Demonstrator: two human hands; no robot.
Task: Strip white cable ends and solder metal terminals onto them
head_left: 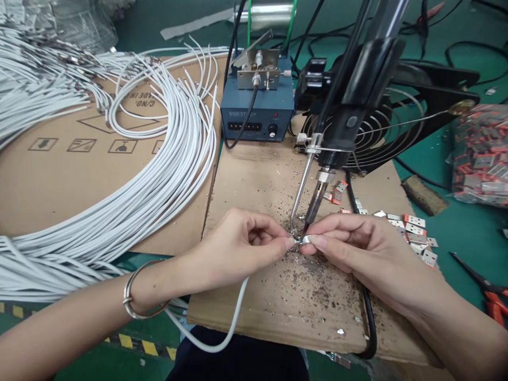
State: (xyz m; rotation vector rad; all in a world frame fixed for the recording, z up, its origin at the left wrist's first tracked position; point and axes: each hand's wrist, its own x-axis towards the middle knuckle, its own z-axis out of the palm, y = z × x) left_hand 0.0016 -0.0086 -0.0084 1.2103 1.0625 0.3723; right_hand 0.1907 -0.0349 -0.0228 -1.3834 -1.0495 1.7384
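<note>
My left hand pinches the end of a white cable, which loops down below the wrist. Between the fingertips of my right hand is a small silver USB connector. The cable end and the connector meet under the tip of a mounted soldering iron. A bent metal solder feed tube comes down beside the iron, its end close to my left fingertips. Whether the iron tip touches the joint I cannot tell. Loose USB connectors lie behind my right hand.
A large bundle of white cables covers the left side. Behind stand a blue solder feeder, a solder spool and a black fan. At right are a bag of connectors and red-handled cutters. Debris dots the cardboard.
</note>
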